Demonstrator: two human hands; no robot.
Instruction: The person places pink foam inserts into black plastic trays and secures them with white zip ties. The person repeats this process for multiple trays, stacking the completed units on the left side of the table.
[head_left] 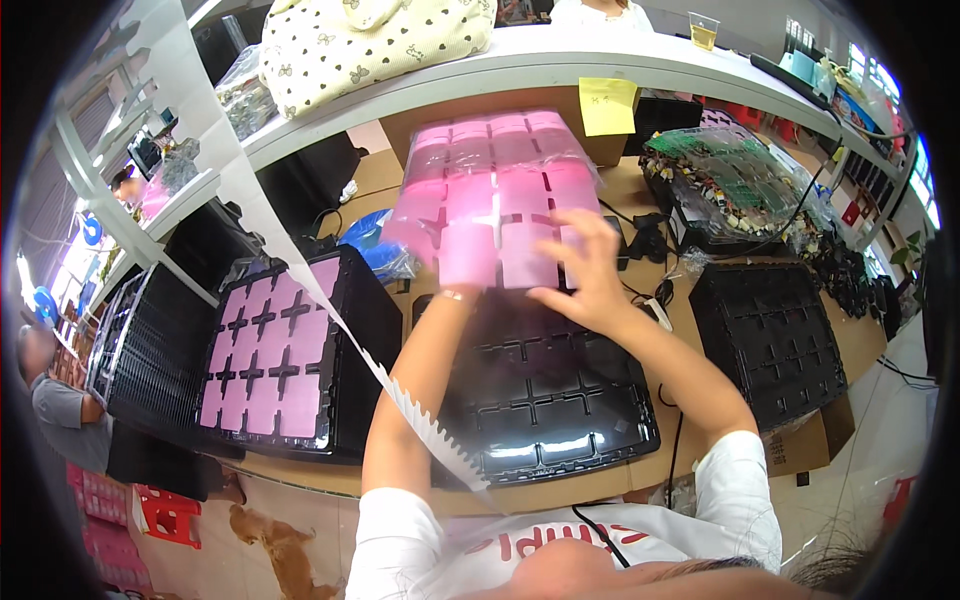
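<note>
A block of pink foam-like pads (470,205), divided into rectangles and partly covered by clear plastic film (500,150), lies beyond the front black tray. My right hand (590,270) is at its near right corner, thumb and fingers apart beside a pink pad. My left hand (450,272) reaches the near left part of the pads; its fingers are blurred and mostly hidden by pink. Under my forearms sits a glossy black moulded tray (560,405) with cross-shaped ridges and no pink pads showing in it.
On the left stands a black tray stack (345,330) with pink pads in its top compartments, beside another black tray stack (150,345). More black trays (770,340) stand right. Far right is a bagged heap of small parts (740,180). A white shelf (560,55) crosses above.
</note>
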